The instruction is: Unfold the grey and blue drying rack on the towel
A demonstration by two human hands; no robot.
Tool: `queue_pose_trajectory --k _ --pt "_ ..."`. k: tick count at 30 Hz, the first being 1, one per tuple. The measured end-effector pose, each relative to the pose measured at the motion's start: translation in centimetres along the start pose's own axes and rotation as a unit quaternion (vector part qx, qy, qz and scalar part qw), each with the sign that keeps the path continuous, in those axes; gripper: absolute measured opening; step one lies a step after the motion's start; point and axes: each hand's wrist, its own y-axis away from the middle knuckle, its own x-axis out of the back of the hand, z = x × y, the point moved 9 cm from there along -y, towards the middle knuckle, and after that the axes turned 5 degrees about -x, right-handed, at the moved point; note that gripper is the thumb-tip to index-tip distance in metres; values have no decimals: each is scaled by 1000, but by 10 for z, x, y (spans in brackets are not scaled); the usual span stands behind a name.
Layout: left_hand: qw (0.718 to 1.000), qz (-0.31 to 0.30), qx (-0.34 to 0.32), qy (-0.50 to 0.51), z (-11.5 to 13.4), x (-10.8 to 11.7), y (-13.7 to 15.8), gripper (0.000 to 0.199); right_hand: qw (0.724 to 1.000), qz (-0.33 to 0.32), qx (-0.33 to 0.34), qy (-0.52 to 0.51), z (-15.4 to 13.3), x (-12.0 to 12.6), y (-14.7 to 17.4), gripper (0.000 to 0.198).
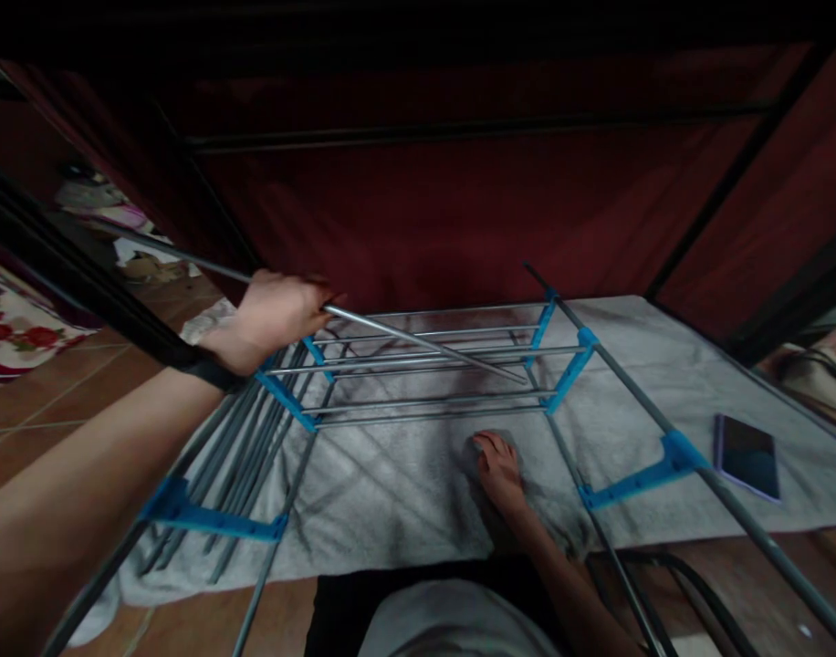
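Gripping one rod (424,343) near its middle, the left hand (291,306), at 9 o'clock, seems to balance the length, which slants from 10 toward 4 o'clock above the rungs (432,416); contact with them cannot be told. Right hand (501,464), at 5 o'clock: fingers loosely bent, nothing seen in its grasp, resting on the cloth (404,493), perhaps as a prop. Brackets (572,379), blue: joining rungs to poles (630,387), so spacing them. Loose rods (236,474), at 8 o'clock: laid side by side, likely for easy reach. Cloth, grey: spread over tiles (82,392), presumably as padding. Phone (747,458), at 4 o'clock: lying flat outside the poles, apart from either hand. Cabinet (432,201), at 12 o'clock: standing beyond the rungs.
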Motion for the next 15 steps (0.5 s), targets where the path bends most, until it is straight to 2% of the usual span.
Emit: queue_pose_trajectory --k 5,9,12,15 --pt "997 7 -74 -5 78 9 -30 36 1000 -11 -18 -2 3 -3 -2 47" --pt "994 34 -108 10 128 6 -27 30 999 -29 -31 -14 3 -4 -3 45" --pt "994 15 -95 44 155 -13 -10 30 999 -24 -37 -27 3 -2 -2 44" --pt "992 -46 -78 93 179 -48 15 28 998 -4 -39 -55 2 2 0 44"
